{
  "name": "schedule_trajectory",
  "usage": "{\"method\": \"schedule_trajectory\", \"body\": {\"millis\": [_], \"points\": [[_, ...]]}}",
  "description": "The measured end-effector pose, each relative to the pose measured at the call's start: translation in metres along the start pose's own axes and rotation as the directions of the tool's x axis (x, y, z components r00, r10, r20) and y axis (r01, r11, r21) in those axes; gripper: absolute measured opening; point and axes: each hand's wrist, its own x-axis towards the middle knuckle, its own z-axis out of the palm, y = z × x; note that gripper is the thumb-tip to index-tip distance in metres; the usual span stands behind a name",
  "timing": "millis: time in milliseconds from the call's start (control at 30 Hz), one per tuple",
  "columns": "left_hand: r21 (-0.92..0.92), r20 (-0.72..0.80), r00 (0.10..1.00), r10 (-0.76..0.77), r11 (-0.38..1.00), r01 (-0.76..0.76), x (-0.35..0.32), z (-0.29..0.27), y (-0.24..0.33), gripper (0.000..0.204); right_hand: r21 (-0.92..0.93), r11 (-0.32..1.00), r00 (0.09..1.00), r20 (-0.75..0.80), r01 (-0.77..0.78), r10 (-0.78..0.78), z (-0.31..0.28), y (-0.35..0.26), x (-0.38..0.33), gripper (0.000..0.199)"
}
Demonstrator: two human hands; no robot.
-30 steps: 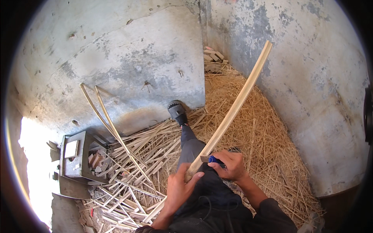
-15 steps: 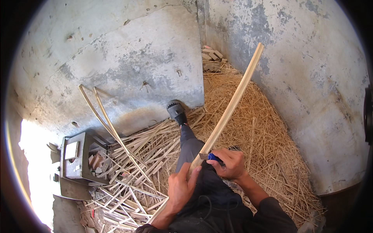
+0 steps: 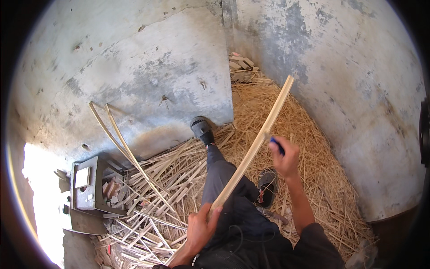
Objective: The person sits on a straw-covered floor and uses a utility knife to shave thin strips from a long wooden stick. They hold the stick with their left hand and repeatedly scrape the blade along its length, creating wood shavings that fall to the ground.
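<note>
A long pale wooden strip (image 3: 249,158) slants from my lap up toward the far right. My left hand (image 3: 201,227) is closed round its lower part, the thumb lying along the wood. My right hand (image 3: 286,158) is a fist on a blue-handled knife (image 3: 277,146), well up the strip on its right side. The knife's blade is blurred, near or against the wood; I cannot tell whether it touches.
Shavings (image 3: 309,179) cover the floor at right. Split sticks (image 3: 152,179) lie heaped at left, beside a wooden box frame (image 3: 92,190) holding broken pieces. Two thin strips (image 3: 123,145) lean on the worn wall (image 3: 148,67). Bricks (image 3: 242,62) sit in the far corner.
My right hand has moved the knife up and away along the strip. The strip's far end has dropped lower, and my left hand has shifted slightly toward me. My right shoe now shows.
</note>
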Motion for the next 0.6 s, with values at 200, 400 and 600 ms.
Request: {"method": "schedule_trajectory", "body": {"millis": [200, 400, 600], "points": [[0.004, 0.115, 0.982, -0.147, 0.989, 0.148, -0.020, -0.002, -0.024, 0.037, -0.081, 0.992, 0.992, 0.082, -0.093, 0.099, -0.007, 0.071, 0.034, 0.053], [0.024, 0.109, 0.980, -0.165, 0.986, 0.163, -0.034, -0.006, -0.044, 0.037, -0.217, 0.969, 0.982, 0.118, -0.121, 0.149, 0.009, 0.119, 0.057, 0.049], [0.052, 0.090, 0.977, -0.194, 0.981, 0.189, -0.032, -0.014, -0.047, 0.037, -0.250, 0.957, 0.960, 0.195, -0.149, 0.200, 0.042, 0.129, 0.056, 0.044]]}}
